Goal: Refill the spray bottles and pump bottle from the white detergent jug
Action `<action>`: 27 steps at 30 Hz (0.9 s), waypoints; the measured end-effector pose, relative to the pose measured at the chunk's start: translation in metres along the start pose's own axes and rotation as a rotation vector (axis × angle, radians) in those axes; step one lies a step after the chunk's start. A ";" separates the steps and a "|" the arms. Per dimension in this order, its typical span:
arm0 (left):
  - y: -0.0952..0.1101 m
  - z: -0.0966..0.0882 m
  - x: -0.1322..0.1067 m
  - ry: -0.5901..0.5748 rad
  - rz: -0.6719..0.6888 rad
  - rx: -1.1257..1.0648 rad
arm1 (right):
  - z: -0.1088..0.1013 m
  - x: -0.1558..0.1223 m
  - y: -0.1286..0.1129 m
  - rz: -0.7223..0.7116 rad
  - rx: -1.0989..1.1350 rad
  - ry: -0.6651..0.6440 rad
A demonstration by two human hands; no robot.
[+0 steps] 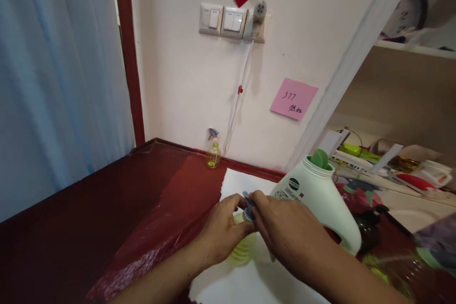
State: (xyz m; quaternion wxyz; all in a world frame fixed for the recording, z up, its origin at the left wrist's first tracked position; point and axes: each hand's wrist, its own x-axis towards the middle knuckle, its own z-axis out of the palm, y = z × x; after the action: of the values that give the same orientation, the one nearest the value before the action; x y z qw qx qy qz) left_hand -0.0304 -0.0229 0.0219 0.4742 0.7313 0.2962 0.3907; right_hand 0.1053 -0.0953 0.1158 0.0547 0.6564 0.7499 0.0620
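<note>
My left hand is wrapped round the neck of a clear yellow spray bottle, whose ribbed lower body shows beneath my fingers. The fingers of my right hand are closed on the bottle's grey spray head; whether the head is fully seated I cannot tell. Under the bottle lies a white sheet. Just beyond my right wrist stands a large pale green jug, uncapped, with a green piece in its mouth. Another yellow spray bottle with a grey head stands against the wall.
A dark red table meets the wall, partly under clear plastic film. To the right are more spray bottles, one yellow, and a cluttered shelf. A white cord hangs from the socket. A blue curtain hangs at left.
</note>
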 end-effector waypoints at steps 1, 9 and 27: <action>0.000 -0.005 0.001 -0.051 0.015 -0.019 | 0.000 0.000 0.000 -0.002 -0.003 -0.003; 0.014 -0.017 0.003 -0.241 0.031 -0.032 | -0.002 0.001 -0.001 -0.012 -0.020 -0.017; 0.009 -0.022 0.008 -0.292 0.084 -0.082 | -0.002 0.001 0.002 0.008 -0.010 -0.021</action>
State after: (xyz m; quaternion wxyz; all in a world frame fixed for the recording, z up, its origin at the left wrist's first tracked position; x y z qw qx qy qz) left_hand -0.0442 -0.0096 0.0380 0.5249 0.7721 0.1771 0.3115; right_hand 0.1065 -0.0942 0.1181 0.0656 0.6595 0.7465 0.0591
